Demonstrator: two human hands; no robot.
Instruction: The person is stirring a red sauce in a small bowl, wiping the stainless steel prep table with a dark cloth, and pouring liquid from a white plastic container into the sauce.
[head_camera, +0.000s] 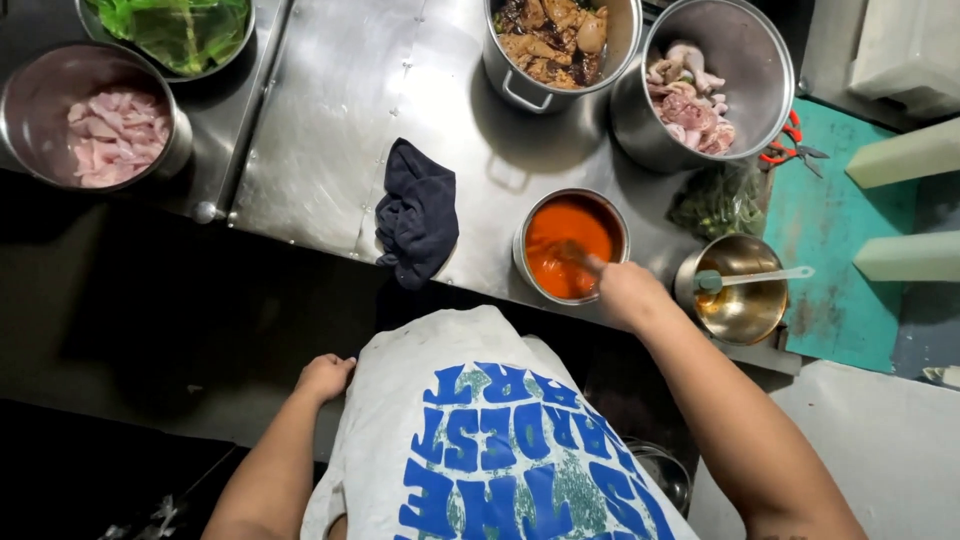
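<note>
On the steel counter (330, 130) in front of you stood the following items.

Item: small round pot of orange-red sauce (570, 246), at the counter's near edge. Your right hand (627, 292) was closed over its rim, fingers pressed together around a utensil (575, 255) that dipped into the sauce; the utensil was blurred, so its kind could not be told.

Item: your left hand (324, 377), low at your side against your light shirt, well apart from the counter. The fingers were curled in, holding nothing that could be seen.

Item: brass-coloured bowl (740, 290), just right of the sauce pot, with a pale ladle (755, 278) lying across it, handle pointing right.

Item: dark cloth (417, 212), crumpled, left of the sauce pot and hanging over the counter's edge.

Item: handled pot of brown cooked pieces (555, 38), at the far side.

Item: larger steel pot of pale raw meat (700, 85), beside it to the right.

Item: bag of dark greens (718, 200), between that pot and the brass-coloured bowl.

Item: red-handled scissors (793, 148), on the teal board (830, 240) at right.

Item: bowl of pink raw meat (105, 130), far left.

Item: bowl of green leaves (175, 30), behind it.
</note>
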